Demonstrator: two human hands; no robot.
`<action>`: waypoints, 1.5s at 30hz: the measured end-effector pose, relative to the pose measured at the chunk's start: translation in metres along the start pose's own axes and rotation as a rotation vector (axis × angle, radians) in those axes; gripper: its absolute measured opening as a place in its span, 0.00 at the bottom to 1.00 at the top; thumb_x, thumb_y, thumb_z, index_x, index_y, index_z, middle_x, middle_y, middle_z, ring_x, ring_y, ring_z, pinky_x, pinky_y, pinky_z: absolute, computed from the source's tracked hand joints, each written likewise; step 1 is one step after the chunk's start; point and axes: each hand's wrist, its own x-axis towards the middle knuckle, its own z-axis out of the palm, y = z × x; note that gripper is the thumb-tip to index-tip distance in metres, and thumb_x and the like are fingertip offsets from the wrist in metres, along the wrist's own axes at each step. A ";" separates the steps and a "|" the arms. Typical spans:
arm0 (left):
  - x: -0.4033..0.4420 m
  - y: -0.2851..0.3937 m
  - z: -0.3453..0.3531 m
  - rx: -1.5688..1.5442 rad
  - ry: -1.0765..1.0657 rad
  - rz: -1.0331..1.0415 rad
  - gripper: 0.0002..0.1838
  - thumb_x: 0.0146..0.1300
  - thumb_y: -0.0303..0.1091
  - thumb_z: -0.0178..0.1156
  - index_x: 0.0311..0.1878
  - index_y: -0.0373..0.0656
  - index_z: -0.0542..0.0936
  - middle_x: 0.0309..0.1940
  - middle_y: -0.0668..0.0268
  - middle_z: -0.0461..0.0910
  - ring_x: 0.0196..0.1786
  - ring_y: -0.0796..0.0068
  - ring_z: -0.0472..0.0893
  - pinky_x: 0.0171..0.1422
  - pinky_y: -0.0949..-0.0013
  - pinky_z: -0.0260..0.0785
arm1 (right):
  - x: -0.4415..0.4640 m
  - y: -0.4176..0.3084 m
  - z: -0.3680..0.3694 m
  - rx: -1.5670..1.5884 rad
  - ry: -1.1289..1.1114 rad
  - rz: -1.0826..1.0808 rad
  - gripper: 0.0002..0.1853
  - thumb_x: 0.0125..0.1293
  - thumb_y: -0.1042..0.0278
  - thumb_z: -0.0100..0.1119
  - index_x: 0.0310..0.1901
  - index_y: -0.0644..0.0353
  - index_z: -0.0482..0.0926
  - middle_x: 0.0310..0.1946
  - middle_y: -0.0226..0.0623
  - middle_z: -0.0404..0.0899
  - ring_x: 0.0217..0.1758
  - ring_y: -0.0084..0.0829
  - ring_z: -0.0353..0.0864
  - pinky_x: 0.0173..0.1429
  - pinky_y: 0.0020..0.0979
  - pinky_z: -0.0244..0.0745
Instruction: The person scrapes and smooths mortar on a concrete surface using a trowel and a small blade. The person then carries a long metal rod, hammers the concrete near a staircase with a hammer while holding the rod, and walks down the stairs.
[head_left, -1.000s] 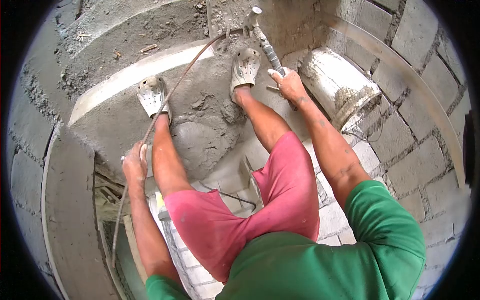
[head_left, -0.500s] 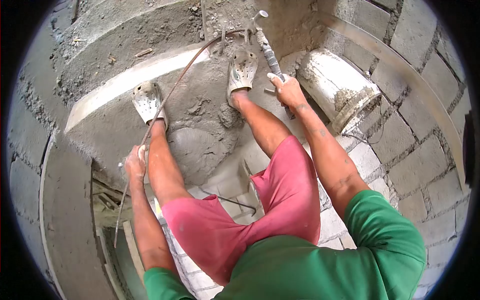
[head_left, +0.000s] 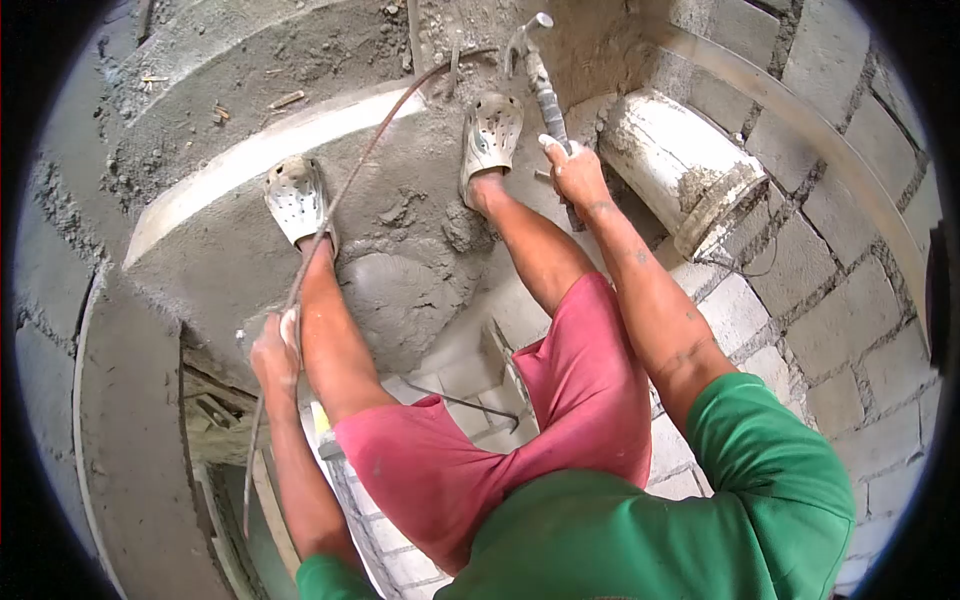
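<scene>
Now then, grey mortar [head_left: 395, 300] spreads left of the white bucket [head_left: 675, 145], blockwork [head_left: 845, 235] to its right! Just beside the bucket, the right hand [head_left: 578, 180] is wrapped round a hammer [head_left: 547, 100]; well left, the left hand [head_left: 275, 357] is closed on a bent rod [head_left: 365, 152], its grip partly hidden.
</scene>
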 end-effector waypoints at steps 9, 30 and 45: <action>-0.063 0.047 -0.033 -0.118 0.019 0.008 0.16 0.75 0.47 0.51 0.49 0.46 0.79 0.36 0.42 0.83 0.42 0.35 0.81 0.45 0.40 0.72 | -0.038 -0.003 -0.010 -0.042 -0.062 0.003 0.25 0.70 0.44 0.58 0.29 0.61 0.75 0.15 0.31 0.69 0.15 0.26 0.69 0.19 0.35 0.65; 0.012 -0.014 -0.015 -0.225 0.007 0.078 0.15 0.74 0.41 0.56 0.47 0.37 0.80 0.37 0.44 0.82 0.42 0.41 0.82 0.46 0.51 0.72 | -0.002 0.035 -0.026 0.209 -0.063 0.118 0.26 0.69 0.44 0.59 0.25 0.60 0.73 0.15 0.30 0.68 0.12 0.25 0.66 0.16 0.34 0.60; 0.001 -0.012 -0.024 -0.345 -0.011 0.117 0.16 0.73 0.41 0.56 0.48 0.36 0.81 0.36 0.48 0.82 0.40 0.50 0.81 0.47 0.56 0.71 | -0.040 0.026 -0.027 0.696 -0.475 0.408 0.21 0.73 0.41 0.55 0.36 0.53 0.73 0.20 0.22 0.69 0.17 0.17 0.66 0.21 0.25 0.65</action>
